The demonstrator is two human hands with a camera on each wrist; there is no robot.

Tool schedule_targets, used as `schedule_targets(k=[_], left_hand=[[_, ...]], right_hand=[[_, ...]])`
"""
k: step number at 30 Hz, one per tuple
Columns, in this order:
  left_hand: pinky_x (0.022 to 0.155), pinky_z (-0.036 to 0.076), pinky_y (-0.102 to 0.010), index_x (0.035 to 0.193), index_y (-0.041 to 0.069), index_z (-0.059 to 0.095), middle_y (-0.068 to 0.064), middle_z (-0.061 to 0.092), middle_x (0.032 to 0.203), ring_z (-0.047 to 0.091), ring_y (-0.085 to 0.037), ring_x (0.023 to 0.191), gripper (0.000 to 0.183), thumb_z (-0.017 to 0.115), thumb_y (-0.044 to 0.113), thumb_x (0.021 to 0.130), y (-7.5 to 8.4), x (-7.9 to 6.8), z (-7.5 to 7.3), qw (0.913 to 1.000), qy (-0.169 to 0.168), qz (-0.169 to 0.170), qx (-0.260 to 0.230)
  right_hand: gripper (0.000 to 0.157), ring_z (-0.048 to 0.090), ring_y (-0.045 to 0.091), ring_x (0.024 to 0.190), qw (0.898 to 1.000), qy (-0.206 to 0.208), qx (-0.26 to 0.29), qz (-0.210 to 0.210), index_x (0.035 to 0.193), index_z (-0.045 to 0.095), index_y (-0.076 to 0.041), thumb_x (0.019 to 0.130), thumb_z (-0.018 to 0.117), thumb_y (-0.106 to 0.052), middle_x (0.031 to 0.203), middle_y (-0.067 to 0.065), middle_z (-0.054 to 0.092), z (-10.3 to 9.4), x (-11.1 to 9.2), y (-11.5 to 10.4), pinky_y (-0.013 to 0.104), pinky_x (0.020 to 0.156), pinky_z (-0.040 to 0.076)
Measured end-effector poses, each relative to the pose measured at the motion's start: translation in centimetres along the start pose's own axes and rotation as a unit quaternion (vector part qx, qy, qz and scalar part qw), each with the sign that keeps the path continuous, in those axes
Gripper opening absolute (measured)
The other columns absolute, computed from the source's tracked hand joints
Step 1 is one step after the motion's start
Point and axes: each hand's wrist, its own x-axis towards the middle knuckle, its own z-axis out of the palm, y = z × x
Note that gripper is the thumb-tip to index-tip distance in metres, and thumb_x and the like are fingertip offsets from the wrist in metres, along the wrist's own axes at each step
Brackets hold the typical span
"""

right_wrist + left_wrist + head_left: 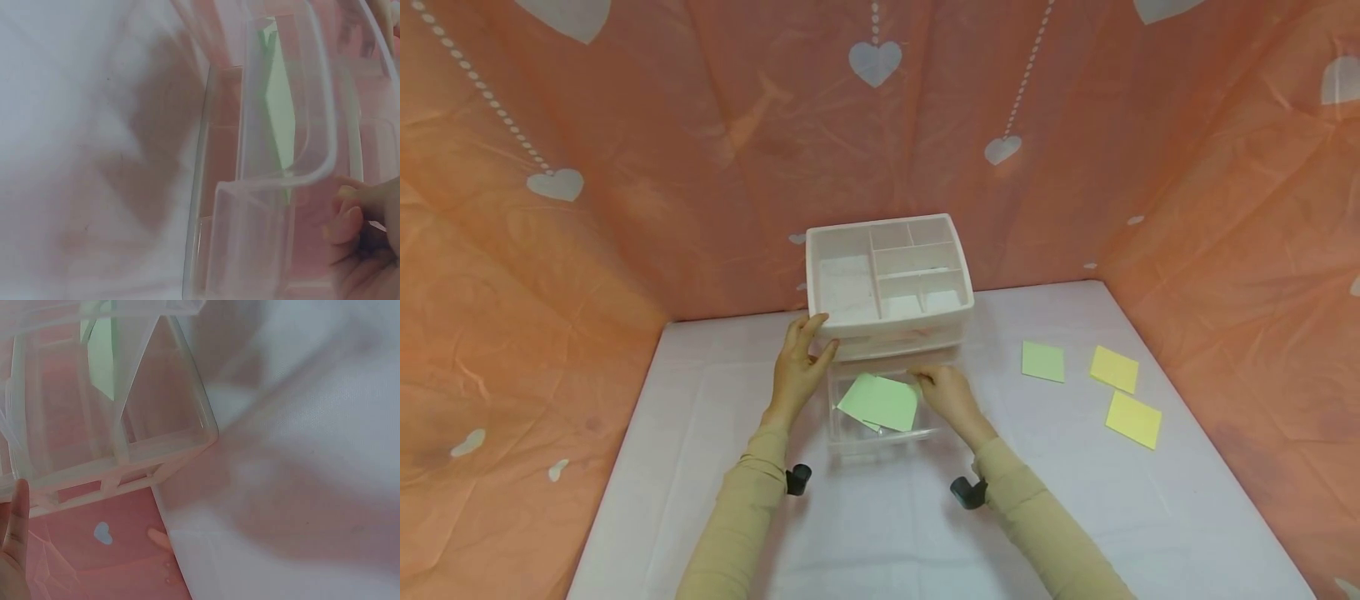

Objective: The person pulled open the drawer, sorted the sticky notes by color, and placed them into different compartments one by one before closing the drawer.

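Left grip (793, 367) is spread at the front left corner of the box (891, 323), a finger reaching over the top rim and the thumb set apart, lower down by the front face. From the left wrist, only part of that hand shows, one finger extended against the box's edge. Its forearm, in a tan left sleeve (737, 508), runs up and slightly to the right from the lower edge of the head view. Right grip (951, 393) sits at the rear right corner of the clear drawer (883, 444), its fingers bent inward with the thumb close to them; whether they pinch the rim or merely rest near it, I cannot tell. Its forearm, in the right sleeve (1045, 525), slants up and to the left, so the two arms converge on the drawer from either side. Dark fittings (798, 479) show on the inner side of both wrists. The drawer lies in front of the box, low down, with overlapping green notes (887, 404) inside it, just beside the right fingertips. The top of the box is divided into one large compartment on the left and smaller ones on the right. On the worktop (1150, 517), to the right of the box and well apart from both hands, lie a single green note (1042, 362) and two yellow notes (1133, 419), one nearer the person than the other. Behind the box hangs an orange-pink curtain (737, 167) with white hearts.
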Motion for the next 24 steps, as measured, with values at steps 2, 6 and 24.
schedule_targets(k=[2,6,24], left_hand=[[0.061,0.057,-0.033,0.129,0.021,0.046,-0.014,0.047,0.127,0.064,-0.030,0.071,0.044,0.064,0.020,0.089,0.0,0.0,0.0,1.0000,0.001,0.000,0.002],[0.060,0.058,-0.033,0.129,0.021,0.047,-0.014,0.047,0.126,0.064,-0.029,0.071,0.044,0.064,0.020,0.088,0.0,0.0,0.0,1.0000,0.003,0.004,0.004],[0.063,0.058,-0.036,0.131,0.022,0.045,-0.014,0.046,0.126,0.064,-0.036,0.077,0.045,0.063,0.021,0.089,-0.4,0.0,0.3,1.0000,0.001,-0.002,0.007]], right_hand=[[0.021,0.058,0.017,0.065,1.000,-0.009,0.021,0.015,0.107,0.068,-0.003,0.091,0.056,-0.009,0.087,0.012,0.071,-0.1,0.0,0.0,0.029,0.059,0.052],[0.025,0.051,0.010,0.057,0.996,-0.022,0.080,0.041,0.114,0.063,-0.001,0.093,0.053,-0.010,0.075,0.010,0.064,-0.6,-0.1,-0.1,0.020,0.049,0.045],[0.031,0.061,0.014,0.068,0.980,0.022,0.197,-0.010,0.122,0.059,-0.007,0.091,0.058,-0.010,0.085,0.015,0.068,-4.5,-0.4,0.1,0.018,0.060,0.052]])
